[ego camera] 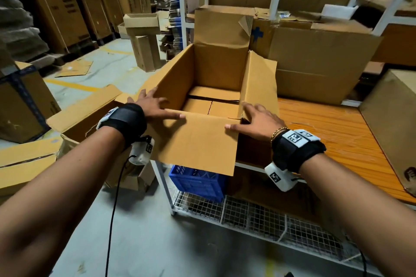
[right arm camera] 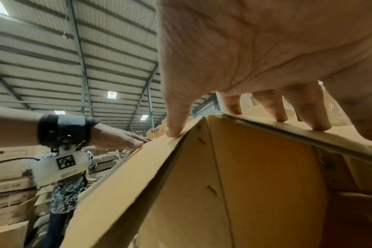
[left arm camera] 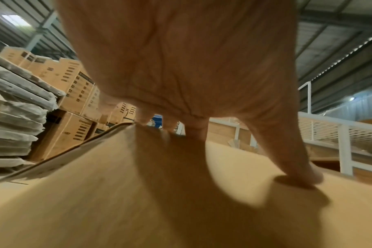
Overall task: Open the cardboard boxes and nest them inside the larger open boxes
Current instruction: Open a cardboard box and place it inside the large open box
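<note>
An open cardboard box stands on the left end of the table, its bottom flaps folded shut inside. The near flap hangs down over the table edge towards me. My left hand lies flat with spread fingers over the near left corner, thumb on the near flap. My right hand spans the near right corner: thumb on the near flap, fingers on the right side flap. Neither hand curls round anything. A larger open box sits on the floor to the left.
The orange table top stretches to the right, with a big closed box behind and another box at the right edge. A blue crate sits on the wire shelf below. Stacked cartons line the back left.
</note>
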